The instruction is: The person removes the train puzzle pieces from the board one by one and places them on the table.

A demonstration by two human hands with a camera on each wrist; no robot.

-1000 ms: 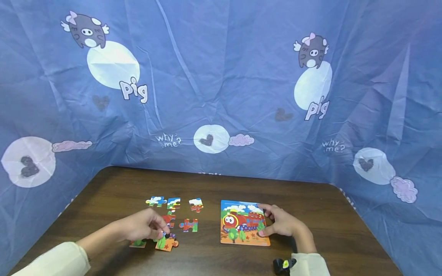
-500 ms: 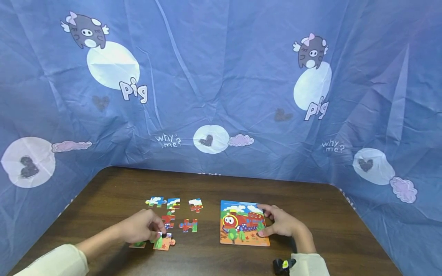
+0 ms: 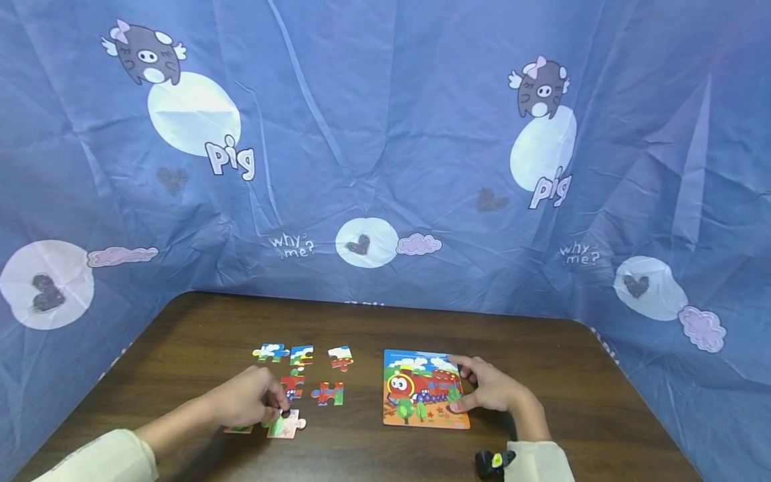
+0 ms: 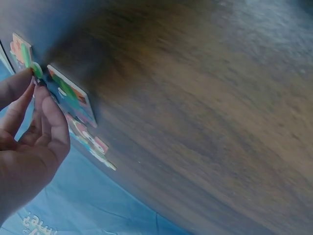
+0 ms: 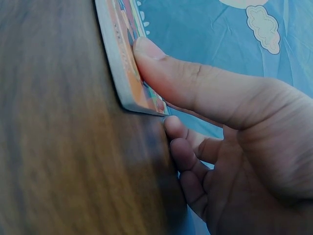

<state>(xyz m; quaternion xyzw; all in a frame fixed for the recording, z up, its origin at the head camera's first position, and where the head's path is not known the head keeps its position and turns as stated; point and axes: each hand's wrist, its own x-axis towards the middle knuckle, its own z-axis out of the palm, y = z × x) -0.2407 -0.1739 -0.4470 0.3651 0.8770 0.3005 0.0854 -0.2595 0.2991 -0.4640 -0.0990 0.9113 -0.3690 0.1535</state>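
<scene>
My left hand [image 3: 249, 398] pinches a jigsaw piece [image 3: 284, 427] between thumb and fingertips, low over the table's left side. Pale glare lies on its green and orange print. In the left wrist view, the thumb [image 4: 17, 85] covers part of this piece [image 4: 20, 50]. More pieces lie close by, among them a red train piece [image 3: 293, 387] just beyond the fingertips and one partly hidden under the hand. My right hand [image 3: 490, 388] rests on the right side of a square train picture board [image 3: 415, 398]. Its thumb [image 5: 161, 68] presses the printed face near a corner.
Behind the left hand lie a blue cloud piece [image 3: 271, 352], a yellow-and-blue piece [image 3: 302, 355] and a cloud-and-red piece [image 3: 340, 357]. A red-blue piece [image 3: 328, 393] sits between hand and board. Blue printed cloth [image 3: 373, 167] hangs around the brown table [image 3: 361, 455].
The piece in my left hand has shifted a little left, and its printed face now looks paler with glare. My right hand and the board have stayed in place.
</scene>
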